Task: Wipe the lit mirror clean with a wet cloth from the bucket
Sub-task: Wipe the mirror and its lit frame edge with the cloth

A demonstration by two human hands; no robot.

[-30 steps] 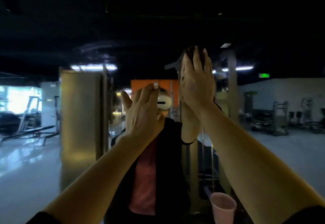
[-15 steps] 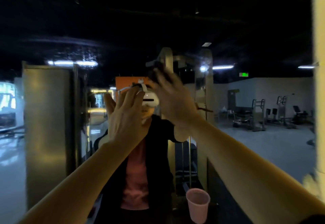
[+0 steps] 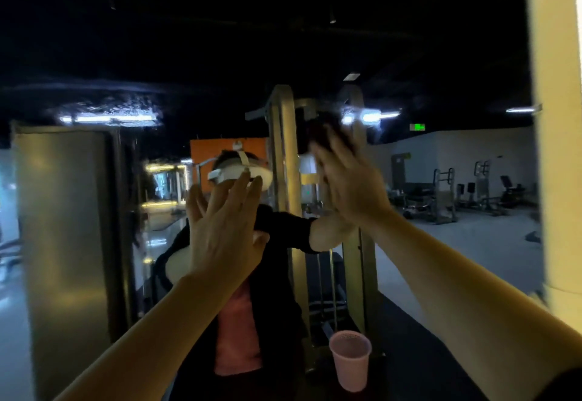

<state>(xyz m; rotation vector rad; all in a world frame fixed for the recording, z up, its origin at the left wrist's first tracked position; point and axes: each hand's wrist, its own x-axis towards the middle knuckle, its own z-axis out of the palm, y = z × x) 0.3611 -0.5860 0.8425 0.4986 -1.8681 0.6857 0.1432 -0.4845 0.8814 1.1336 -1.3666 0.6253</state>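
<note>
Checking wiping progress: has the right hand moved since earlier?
Yes. The right hand shifted down and rightward: now straight above the pink cup, earlier left of it.

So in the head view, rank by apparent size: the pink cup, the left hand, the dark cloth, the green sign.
1. left hand, though nearness inflates it
2. pink cup
3. dark cloth, mostly hidden behind the right hand
4. green sign

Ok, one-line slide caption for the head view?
Right hand presses a dark cloth against the mirror; left hand is flat, open.
</note>
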